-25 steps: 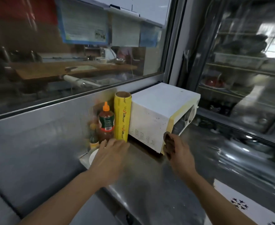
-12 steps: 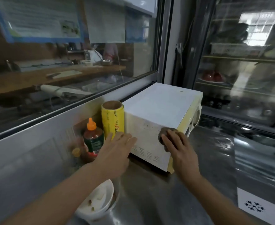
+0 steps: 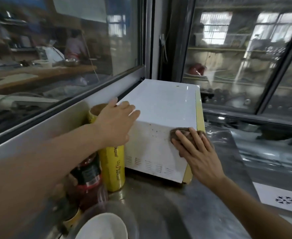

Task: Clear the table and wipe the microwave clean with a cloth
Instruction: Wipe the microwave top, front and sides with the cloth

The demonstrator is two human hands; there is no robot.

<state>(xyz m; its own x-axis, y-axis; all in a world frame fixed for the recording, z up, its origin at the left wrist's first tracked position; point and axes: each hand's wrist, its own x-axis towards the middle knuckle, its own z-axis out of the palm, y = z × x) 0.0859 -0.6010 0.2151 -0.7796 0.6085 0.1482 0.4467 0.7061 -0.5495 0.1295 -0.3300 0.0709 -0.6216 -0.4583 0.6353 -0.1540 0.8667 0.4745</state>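
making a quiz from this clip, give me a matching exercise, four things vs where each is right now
Things:
1. left hand
2. right hand
3. yellow roll
4. white bowl

Places:
A. pressing a brown cloth on the microwave's spotted side
B. near bottom edge of view
C. flat on the microwave's top corner
D. upright on the steel counter, left of the microwave

Pairs: 1-C, 2-A, 3-D, 4-B

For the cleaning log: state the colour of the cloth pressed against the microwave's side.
The cloth is brown, seen in the head view under the right hand.
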